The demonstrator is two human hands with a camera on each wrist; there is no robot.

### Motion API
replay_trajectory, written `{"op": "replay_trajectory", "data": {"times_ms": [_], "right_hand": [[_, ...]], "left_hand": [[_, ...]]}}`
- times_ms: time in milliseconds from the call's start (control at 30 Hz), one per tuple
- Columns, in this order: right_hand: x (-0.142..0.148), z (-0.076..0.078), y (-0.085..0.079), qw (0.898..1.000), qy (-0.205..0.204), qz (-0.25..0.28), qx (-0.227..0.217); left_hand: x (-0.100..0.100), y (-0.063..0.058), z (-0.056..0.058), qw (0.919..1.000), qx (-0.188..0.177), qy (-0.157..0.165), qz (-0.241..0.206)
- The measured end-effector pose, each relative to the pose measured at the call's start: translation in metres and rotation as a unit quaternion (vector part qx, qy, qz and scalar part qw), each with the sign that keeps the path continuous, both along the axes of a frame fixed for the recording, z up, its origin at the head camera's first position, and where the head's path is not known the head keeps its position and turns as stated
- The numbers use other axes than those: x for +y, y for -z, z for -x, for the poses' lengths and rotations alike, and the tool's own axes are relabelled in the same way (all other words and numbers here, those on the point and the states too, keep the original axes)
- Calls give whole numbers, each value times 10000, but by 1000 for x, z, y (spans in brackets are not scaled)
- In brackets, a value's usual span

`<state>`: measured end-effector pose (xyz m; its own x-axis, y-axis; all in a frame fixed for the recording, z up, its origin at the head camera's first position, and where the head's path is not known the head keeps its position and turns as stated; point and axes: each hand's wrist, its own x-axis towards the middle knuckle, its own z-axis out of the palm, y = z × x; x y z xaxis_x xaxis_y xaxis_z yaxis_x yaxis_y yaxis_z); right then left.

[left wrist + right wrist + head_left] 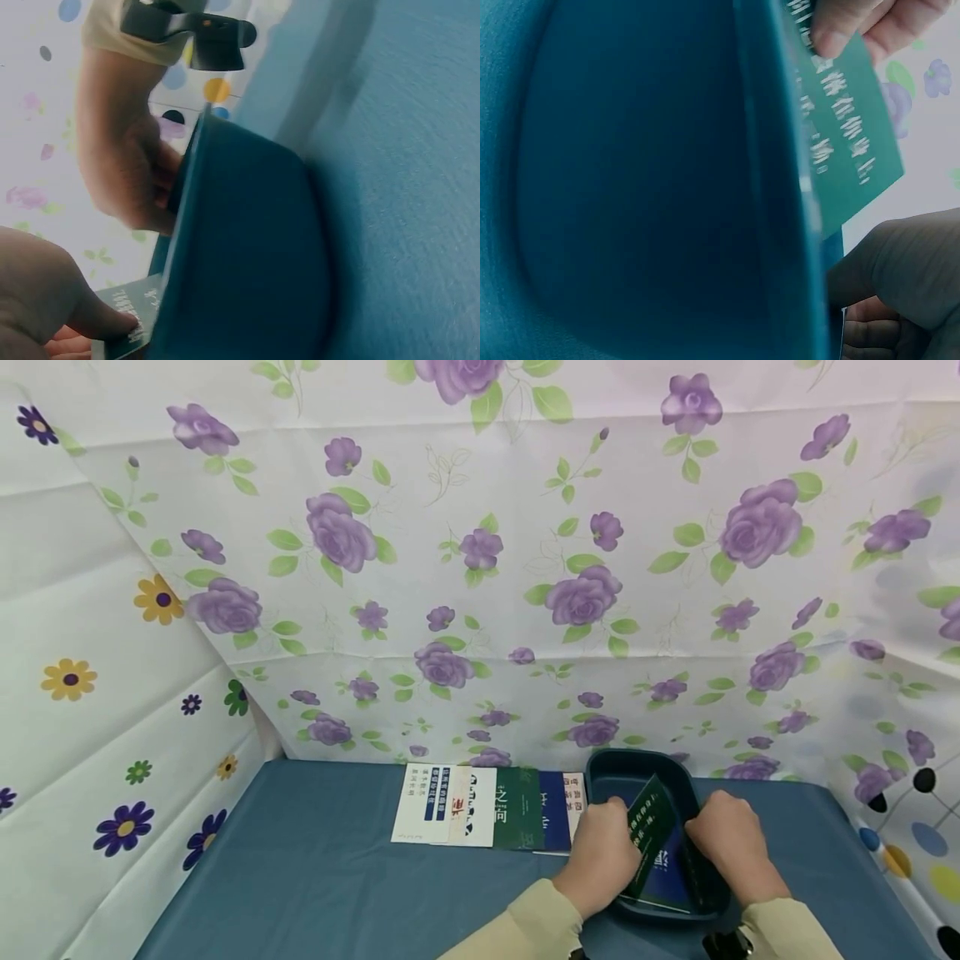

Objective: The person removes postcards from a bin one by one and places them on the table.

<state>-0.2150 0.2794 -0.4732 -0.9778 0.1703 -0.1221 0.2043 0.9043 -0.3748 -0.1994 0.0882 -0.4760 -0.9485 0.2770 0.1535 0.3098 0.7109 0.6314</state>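
In the head view my left hand (pixel 603 856) pinches a green card (pixel 651 827) printed with white Chinese characters, which stands tilted inside a dark blue plastic bin (pixel 626 762). Thumb and card also show in the left wrist view, close by the bin wall (pixel 247 240). My right hand (pixel 731 843) is at the bin's right rim, its fingers curled inside around the edge of a dark card (pixel 701 877), mostly hidden by the hand and wall. A blue card (pixel 663 877) with white lettering lies in the bin beneath the green one.
Left of the bin, overlapping cards lie in a row on the blue-covered table (pixel 322 860): white ones (pixel 420 806), a green one (pixel 517 810), a blue one (pixel 553 810) and a pale one (pixel 574 793). Behind them hangs a flowered cloth (pixel 480 610).
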Motion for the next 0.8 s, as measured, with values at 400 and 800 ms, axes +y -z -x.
{"op": "replay_trajectory", "data": {"times_ms": [400,800], "right_hand": [[3,3,0,9998,54,-137,-155],[1,2,3,9997,61,-193,104]], "left_hand": [[-24,-14,3,9895,479,-501,-1265],[-49,-20,11,9795,627,-630,-1805]]}}
